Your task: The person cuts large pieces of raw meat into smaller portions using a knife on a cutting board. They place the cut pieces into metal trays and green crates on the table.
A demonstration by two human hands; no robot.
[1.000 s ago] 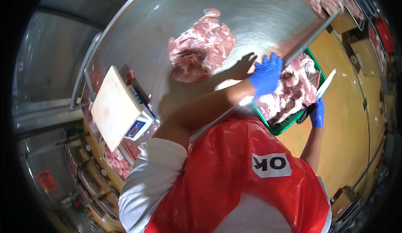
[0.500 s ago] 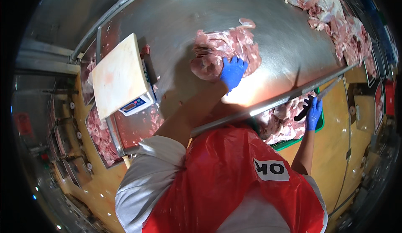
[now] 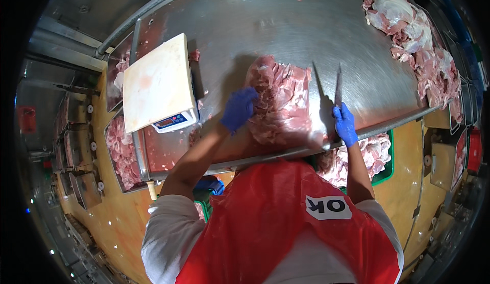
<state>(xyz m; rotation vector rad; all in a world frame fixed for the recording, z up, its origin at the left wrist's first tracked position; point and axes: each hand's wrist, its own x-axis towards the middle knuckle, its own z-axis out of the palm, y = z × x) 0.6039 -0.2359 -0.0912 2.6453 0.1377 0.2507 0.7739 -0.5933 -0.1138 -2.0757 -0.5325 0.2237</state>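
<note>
A large slab of raw pink meat (image 3: 280,103) lies spread out on the steel table in front of me. At its left edge is my left hand (image 3: 239,110) in a blue glove, fingers loosely extended toward the meat and gripping nothing that I can see. To the right of the slab, my right hand (image 3: 346,126), also gloved in blue, is closed round the handle of a knife. The knife's blade (image 3: 339,84) points away from me over the table, apart from the meat, and its dark shadow falls to the left.
A digital scale with a white board (image 3: 158,82) stands on the left. More meat (image 3: 408,34) is heaped at the far right. Metal trays of meat (image 3: 122,154) sit beyond the left edge. Below the table's raised front rim (image 3: 398,120) is a green crate (image 3: 392,161) with meat.
The meat has gone from a bunched heap to a flatter slab nearer me. My left hand has moved left off its top. My right hand has brought the knife from above the crate over the table.
</note>
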